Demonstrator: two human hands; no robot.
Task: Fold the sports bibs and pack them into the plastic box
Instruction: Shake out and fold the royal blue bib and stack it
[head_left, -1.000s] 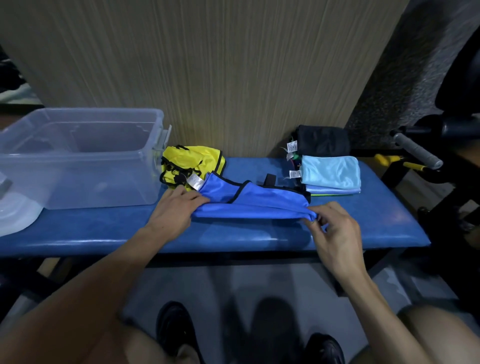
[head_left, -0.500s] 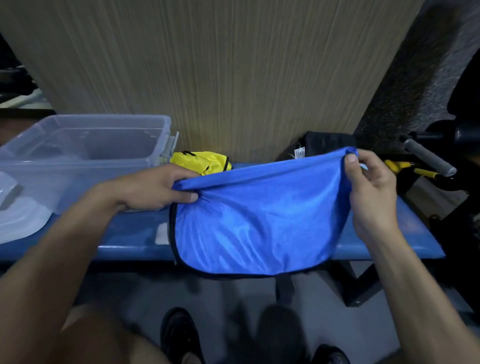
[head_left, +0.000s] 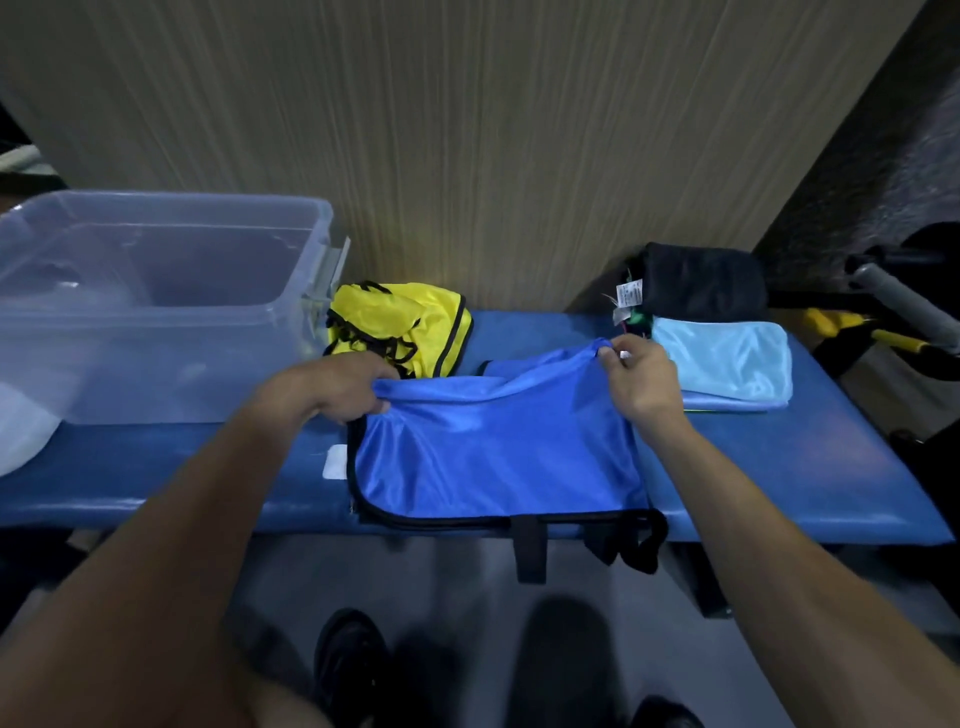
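A blue bib (head_left: 493, 457) with black trim lies spread on the blue padded bench (head_left: 810, 467), its black straps hanging over the front edge. My left hand (head_left: 332, 387) grips the bib's far left corner. My right hand (head_left: 636, 376) pinches its far right corner, lifted slightly off the bench. A crumpled yellow bib (head_left: 400, 325) sits behind, next to the clear plastic box (head_left: 156, 306), which stands on the bench's left end. Folded light-blue bibs (head_left: 722, 364) are stacked at the right.
A black folded cloth (head_left: 701, 283) with tags lies behind the light-blue stack against the wood-panel wall. The box lid (head_left: 21, 436) rests at far left. Exercise equipment with a grey handle (head_left: 904, 299) stands to the right. My shoes are on the floor below.
The bib was bunched on the bench, then lifted and held open in the air; now its lower part lies on the bench with both hands lower, holding the top corners.
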